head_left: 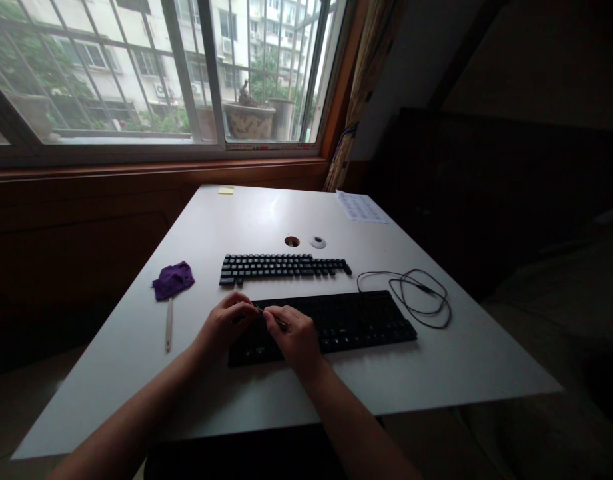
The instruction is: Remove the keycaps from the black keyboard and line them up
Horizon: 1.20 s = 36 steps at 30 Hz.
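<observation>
A black keyboard (366,323) lies slightly tilted across the front of the white table, its key area mostly bare of keycaps. Over its upper left part my left hand (227,320) is closed in a pinch; what its fingertips hold, if anything, is too small to make out. My right hand (297,339) grips a thin, pen-like tool (282,323) whose tip points left, towards the left fingertips. Behind the keyboard, loose black keycaps (271,267) are laid out in rows like a keyboard's layout.
On the left are a purple cloth (172,280) and a light-handled brush-like tool (168,327), its upper end hidden. A black cable (429,290) coils at right. Further back are a cable hole (292,242), its round cover (317,242), printed paper (362,207) and a yellow note (226,190).
</observation>
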{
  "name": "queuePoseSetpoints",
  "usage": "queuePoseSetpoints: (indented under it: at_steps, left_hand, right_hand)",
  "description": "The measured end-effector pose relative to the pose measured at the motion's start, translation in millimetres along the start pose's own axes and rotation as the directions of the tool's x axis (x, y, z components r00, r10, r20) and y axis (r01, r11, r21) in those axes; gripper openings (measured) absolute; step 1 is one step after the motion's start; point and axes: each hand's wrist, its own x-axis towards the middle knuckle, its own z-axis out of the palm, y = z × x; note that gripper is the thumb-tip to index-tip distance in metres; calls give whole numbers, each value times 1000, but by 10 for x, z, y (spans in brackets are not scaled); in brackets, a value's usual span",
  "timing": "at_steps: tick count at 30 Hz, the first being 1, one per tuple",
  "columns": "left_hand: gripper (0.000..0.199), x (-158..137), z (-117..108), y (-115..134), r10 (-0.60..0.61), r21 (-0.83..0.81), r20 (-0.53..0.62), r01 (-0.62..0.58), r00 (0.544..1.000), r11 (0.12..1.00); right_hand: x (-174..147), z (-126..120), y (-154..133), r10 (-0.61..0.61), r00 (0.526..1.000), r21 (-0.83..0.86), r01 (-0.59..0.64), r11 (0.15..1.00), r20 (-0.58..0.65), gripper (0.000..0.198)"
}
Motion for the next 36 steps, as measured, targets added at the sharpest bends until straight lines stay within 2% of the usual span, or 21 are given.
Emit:
queuePoseSetpoints:
  at_steps: [2,7,12,15,18,22,25,27,31,34,36]
  left_hand:
    - [5,5,-6,12,-22,1,-1,22,1000,1000]
    - [18,-8,8,10,-84,-6,5,84,996,996]
    - [11,-34,27,6,-18,26,9,18,1000,999]
    - [12,-24,2,32,32,53,-21,-30,999,998]
    - [12,5,-54,42,-3,21,-94,5,996,1000]
    - [13,35,-133,12,-198,-216,-145,164,970,963]
    - [19,42,-169,4,-368,-433,-80,300,926,850]
    - [22,42,-181,13,-441,-510,-28,367,897,778]
    - [24,33,-186,23,-500,-587,59,435,864,683]
    - [23,24,-185,12,-495,-601,103,451,863,660]
    - [24,23,-184,11,-485,-605,120,451,866,656]
  right_hand:
    - [-2,5,3,-7,1000,-1,7,1000,-11,19]
    - [-4,3,-22,7,1000,10,-6,1000,-25,18]
    - [6,18,-38,43,998,24,-41,999,-47,19]
    - [16,21,-34,112,992,14,-112,994,-56,22]
    - [20,8,-37,159,985,7,-159,987,-70,26]
    - [12,-34,-51,92,990,14,-91,996,-104,25]
    - [-6,-92,-49,12,990,13,-10,1000,-142,25]
    - [-19,-145,-42,-48,986,-10,47,999,-160,25]
    - [-15,-258,-27,-172,969,-107,154,982,-178,23]
    - [38,-315,-19,-200,968,-123,182,976,-155,20]
    - [88,-323,-13,-220,971,-86,212,973,-91,18]
